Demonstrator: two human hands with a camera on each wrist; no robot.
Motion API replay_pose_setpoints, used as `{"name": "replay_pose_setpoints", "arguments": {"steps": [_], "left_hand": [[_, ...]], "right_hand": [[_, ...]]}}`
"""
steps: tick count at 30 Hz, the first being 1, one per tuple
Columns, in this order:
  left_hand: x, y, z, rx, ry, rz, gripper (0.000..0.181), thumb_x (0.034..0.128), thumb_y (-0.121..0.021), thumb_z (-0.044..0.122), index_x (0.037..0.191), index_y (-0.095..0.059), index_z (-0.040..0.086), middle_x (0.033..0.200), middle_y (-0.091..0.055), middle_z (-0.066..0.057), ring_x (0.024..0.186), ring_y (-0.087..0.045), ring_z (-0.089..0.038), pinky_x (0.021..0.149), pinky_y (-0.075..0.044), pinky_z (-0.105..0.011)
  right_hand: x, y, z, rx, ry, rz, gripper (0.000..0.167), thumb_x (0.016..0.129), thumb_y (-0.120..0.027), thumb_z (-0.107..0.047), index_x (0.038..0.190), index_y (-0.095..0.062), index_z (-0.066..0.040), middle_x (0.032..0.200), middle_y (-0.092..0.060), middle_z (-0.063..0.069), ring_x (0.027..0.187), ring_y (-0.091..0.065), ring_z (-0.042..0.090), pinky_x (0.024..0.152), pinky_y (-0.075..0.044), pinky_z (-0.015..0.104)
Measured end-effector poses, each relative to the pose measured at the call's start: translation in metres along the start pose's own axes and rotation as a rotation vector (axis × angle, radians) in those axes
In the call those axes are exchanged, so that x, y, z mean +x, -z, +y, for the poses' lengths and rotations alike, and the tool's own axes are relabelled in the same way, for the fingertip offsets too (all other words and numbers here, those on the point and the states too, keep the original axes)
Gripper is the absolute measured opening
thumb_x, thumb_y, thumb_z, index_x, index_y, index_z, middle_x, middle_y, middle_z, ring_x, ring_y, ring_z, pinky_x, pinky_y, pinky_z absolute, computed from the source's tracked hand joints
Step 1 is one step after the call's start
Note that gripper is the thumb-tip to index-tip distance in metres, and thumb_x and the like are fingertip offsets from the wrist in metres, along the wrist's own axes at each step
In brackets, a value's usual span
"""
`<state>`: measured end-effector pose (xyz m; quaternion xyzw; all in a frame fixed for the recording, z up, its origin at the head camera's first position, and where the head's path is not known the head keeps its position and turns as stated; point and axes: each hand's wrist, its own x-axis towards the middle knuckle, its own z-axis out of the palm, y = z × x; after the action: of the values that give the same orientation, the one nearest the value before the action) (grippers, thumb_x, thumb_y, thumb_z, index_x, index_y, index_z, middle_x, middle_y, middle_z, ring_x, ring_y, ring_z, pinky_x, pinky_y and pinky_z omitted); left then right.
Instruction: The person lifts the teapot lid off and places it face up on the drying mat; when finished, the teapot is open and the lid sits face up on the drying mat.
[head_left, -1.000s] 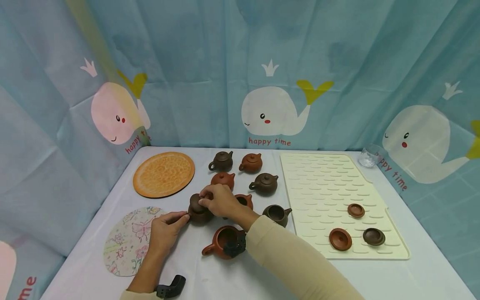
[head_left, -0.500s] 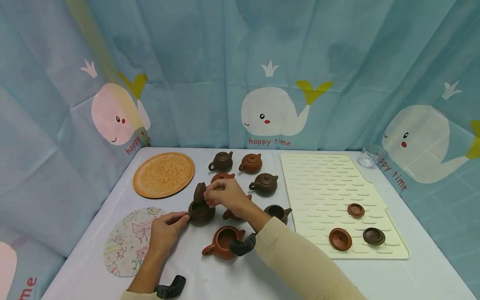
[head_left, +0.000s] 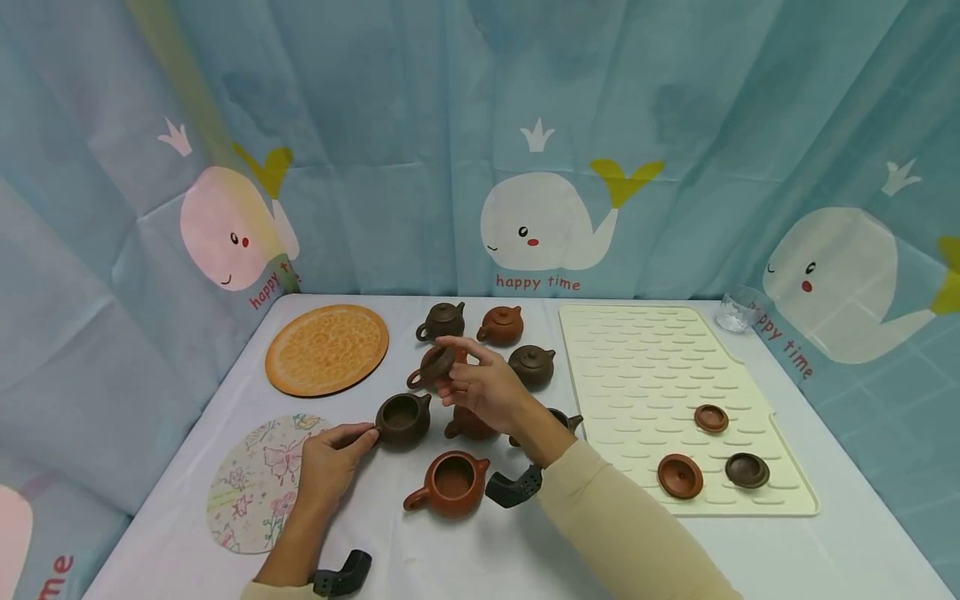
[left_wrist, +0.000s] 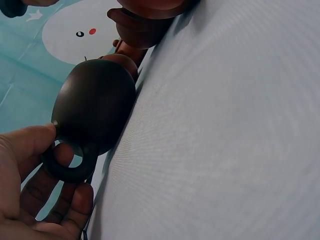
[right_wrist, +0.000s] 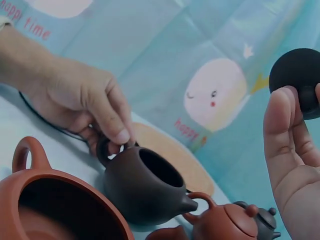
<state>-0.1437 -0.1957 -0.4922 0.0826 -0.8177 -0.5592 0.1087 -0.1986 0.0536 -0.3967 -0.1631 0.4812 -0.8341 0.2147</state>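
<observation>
My left hand (head_left: 333, 467) pinches the ring handle of a dark brown teapot (head_left: 393, 437), which stands uncovered on the table. In the left wrist view, the thumb and fingers close about that handle (left_wrist: 70, 172). Held up behind and to the right of this pot is its dark round lid (head_left: 437, 364), tilted on edge, in the fingers of my right hand (head_left: 491, 387). The right wrist view shows the lid (right_wrist: 295, 70) by its knob side, between thumb and fingers. An uncovered reddish-brown teapot (head_left: 450, 510) stands just in front, its spout pointing right.
Several other small teapots cluster behind, including a dark one (head_left: 531, 368) and a reddish one (head_left: 501, 327). A cream mat (head_left: 637, 375) at right bears three lids. Two round placemats, one orange (head_left: 326, 350), one flowered (head_left: 247, 500), lie left. A clear cup (head_left: 738, 312) stands back right.
My right hand has lifted the lid off the dark teapot and carried it up and to the right, tilting it. The left hand has stayed on the handle.
</observation>
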Motion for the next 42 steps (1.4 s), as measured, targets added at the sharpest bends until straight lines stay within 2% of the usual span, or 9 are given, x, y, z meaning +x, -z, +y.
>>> {"name": "replay_pose_setpoints", "arguments": {"steps": [4, 9, 17, 26, 32, 34, 36, 39, 42], "left_hand": [[0.0, 0.0, 0.001, -0.003, -0.005, 0.002, 0.016, 0.0858, -0.076, 0.015, 0.097, -0.076, 0.004, 0.093, -0.071, -0.006, 0.095, -0.057, -0.015, 0.075, -0.045, -0.014], [0.0, 0.0, 0.002, -0.014, -0.002, 0.001, 0.015, 0.0858, -0.075, 0.013, 0.097, -0.076, 0.003, 0.094, -0.071, -0.007, 0.094, -0.058, -0.015, 0.075, -0.045, -0.014], [0.0, 0.0, -0.001, -0.007, -0.001, 0.005, 0.015, 0.0859, -0.075, 0.014, 0.097, -0.076, 0.004, 0.094, -0.071, -0.006, 0.094, -0.059, -0.015, 0.075, -0.045, -0.014], [0.0, 0.0, 0.0, -0.02, -0.004, 0.004, 0.015, 0.086, -0.075, 0.013, 0.097, -0.076, 0.004, 0.094, -0.071, -0.007, 0.093, -0.06, -0.015, 0.075, -0.046, -0.014], [0.0, -0.002, -0.001, -0.009, -0.006, 0.001, 0.015, 0.0858, -0.076, 0.015, 0.097, -0.076, 0.005, 0.094, -0.071, -0.006, 0.094, -0.06, -0.015, 0.076, -0.046, -0.015], [0.0, -0.001, 0.0, -0.004, -0.011, -0.001, 0.016, 0.086, -0.075, 0.016, 0.097, -0.076, 0.005, 0.094, -0.071, -0.006, 0.095, -0.059, -0.017, 0.086, -0.043, -0.02], [0.0, -0.001, 0.001, -0.002, -0.014, -0.001, 0.016, 0.0865, -0.075, 0.016, 0.098, -0.076, 0.005, 0.094, -0.071, -0.006, 0.096, -0.059, -0.017, 0.087, -0.042, -0.023], [-0.001, 0.0, 0.002, 0.004, -0.012, 0.001, 0.016, 0.0872, -0.074, 0.016, 0.098, -0.076, 0.005, 0.094, -0.071, -0.006, 0.096, -0.058, -0.017, 0.087, -0.041, -0.022], [-0.001, 0.0, 0.001, -0.002, -0.004, -0.001, 0.017, 0.0871, -0.074, 0.017, 0.099, -0.076, 0.005, 0.095, -0.071, -0.006, 0.096, -0.058, -0.016, 0.077, -0.044, -0.015]], "right_hand": [[-0.007, 0.007, -0.005, 0.079, 0.025, -0.015, 0.038, 0.096, -0.044, -0.009, 0.135, -0.047, -0.008, 0.091, -0.057, 0.014, 0.073, -0.059, 0.021, 0.069, -0.051, 0.031], [-0.018, 0.015, -0.014, 0.06, 0.093, -0.015, 0.038, 0.094, -0.064, -0.03, 0.123, -0.047, -0.011, 0.094, -0.059, 0.014, 0.074, -0.059, 0.021, 0.068, -0.05, 0.03], [-0.038, 0.028, -0.035, -0.053, 0.195, -0.048, 0.052, 0.091, -0.067, -0.015, 0.132, -0.041, 0.005, 0.116, -0.05, 0.023, 0.09, -0.056, 0.027, 0.075, -0.049, 0.031], [-0.062, 0.041, -0.061, -0.32, 0.172, 0.025, 0.055, 0.086, -0.068, 0.0, 0.136, -0.043, 0.005, 0.129, -0.046, 0.025, 0.112, -0.055, 0.032, 0.088, -0.049, 0.039], [-0.083, 0.057, -0.081, -0.52, 0.145, 0.082, 0.059, 0.084, -0.071, 0.003, 0.136, -0.045, 0.002, 0.132, -0.045, 0.021, 0.109, -0.059, 0.027, 0.084, -0.051, 0.038], [-0.089, 0.064, -0.087, -0.564, 0.135, 0.106, 0.058, 0.083, -0.071, 0.004, 0.136, -0.046, 0.001, 0.132, -0.046, 0.02, 0.109, -0.06, 0.026, 0.083, -0.051, 0.037], [-0.095, 0.07, -0.094, -0.604, 0.125, 0.126, 0.06, 0.084, -0.071, 0.004, 0.137, -0.045, 0.002, 0.133, -0.045, 0.02, 0.11, -0.06, 0.025, 0.083, -0.051, 0.036], [-0.102, 0.079, -0.102, -0.655, 0.107, 0.15, 0.06, 0.084, -0.071, 0.004, 0.138, -0.044, 0.003, 0.133, -0.045, 0.02, 0.111, -0.059, 0.025, 0.084, -0.051, 0.035], [-0.11, 0.086, -0.109, -0.706, 0.085, 0.169, 0.06, 0.084, -0.071, 0.004, 0.137, -0.044, 0.003, 0.133, -0.044, 0.021, 0.111, -0.059, 0.024, 0.084, -0.051, 0.035]]}}
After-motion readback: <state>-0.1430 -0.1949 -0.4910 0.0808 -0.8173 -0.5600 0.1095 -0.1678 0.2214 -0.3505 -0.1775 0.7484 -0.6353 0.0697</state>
